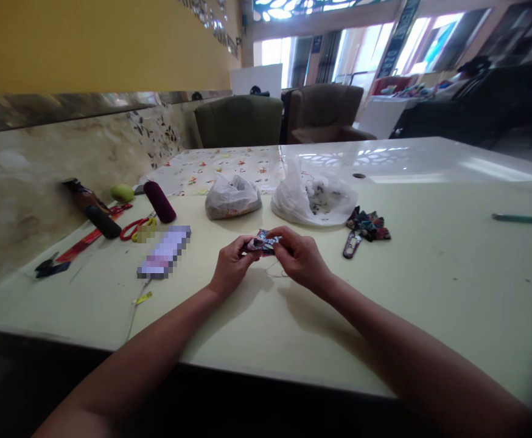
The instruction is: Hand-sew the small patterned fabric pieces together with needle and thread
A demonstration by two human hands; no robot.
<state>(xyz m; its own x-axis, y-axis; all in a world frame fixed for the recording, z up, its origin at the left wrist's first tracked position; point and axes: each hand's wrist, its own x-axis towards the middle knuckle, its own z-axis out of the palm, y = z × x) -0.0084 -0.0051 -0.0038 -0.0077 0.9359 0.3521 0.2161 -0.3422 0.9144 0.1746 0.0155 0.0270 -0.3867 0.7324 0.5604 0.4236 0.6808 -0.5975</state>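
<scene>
Between my two hands, just above the table, is a small piece of patterned fabric, dark with blue and pink-red parts. My left hand grips its left end, where the cloth looks rolled or folded. With fingers bent in a pinch, my right hand closes on the right side of the cloth. A thin thread hangs in a loop below it. Whether a needle sits between the right fingers is too small to tell. To the right lie a bunch of patterned fabric pieces and small thread snips.
Two white plastic bags stand beyond my hands, the right one holding white stuffing. At left are a blurred phone on a cable, scissors, a maroon thread spool and a green apple. A green pen lies far right.
</scene>
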